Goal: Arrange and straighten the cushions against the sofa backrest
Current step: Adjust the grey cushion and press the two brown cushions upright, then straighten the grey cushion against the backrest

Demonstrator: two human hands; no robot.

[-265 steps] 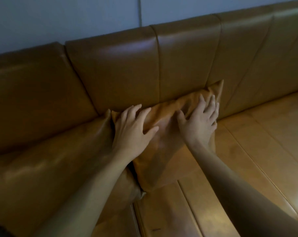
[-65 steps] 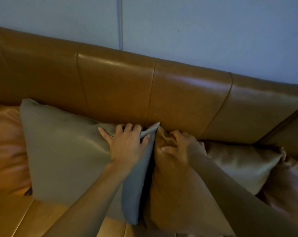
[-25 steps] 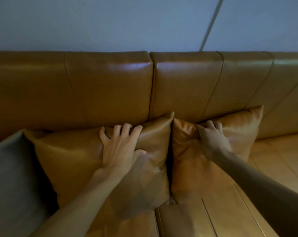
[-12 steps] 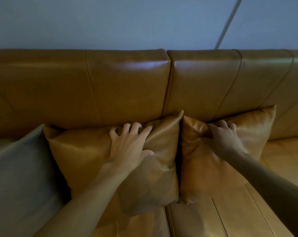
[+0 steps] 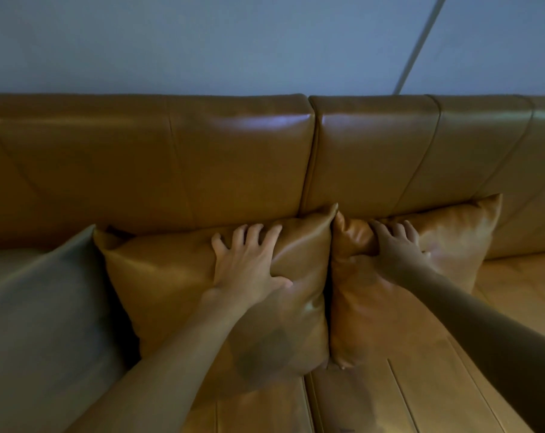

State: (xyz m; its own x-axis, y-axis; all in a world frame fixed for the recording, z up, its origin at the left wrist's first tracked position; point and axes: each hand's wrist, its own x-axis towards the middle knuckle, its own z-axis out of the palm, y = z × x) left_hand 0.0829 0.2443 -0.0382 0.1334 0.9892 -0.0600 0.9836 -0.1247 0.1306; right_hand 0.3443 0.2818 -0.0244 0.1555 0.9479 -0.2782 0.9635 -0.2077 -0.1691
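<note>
Pressing tan cushions (image 5: 177, 285) edge-to-edge | left hand (image 5: 247, 264) | right hand (image 5: 396, 251)

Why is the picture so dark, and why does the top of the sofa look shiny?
Head view: the room light is dim and bluish, so the cushions look murky; the sofa backrest catches a pale glare streak along its top; the left hand is lit, the right hand sits in shadow; edges look slightly soft.

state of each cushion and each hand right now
left tan cushion: propped against backrest, upright
right tan cushion: propped against backrest, touching its neighbour
grey cushion: leaning, partly out of frame
left hand: spread, pressing left tan cushion
right hand: gripping right tan cushion's top
</note>
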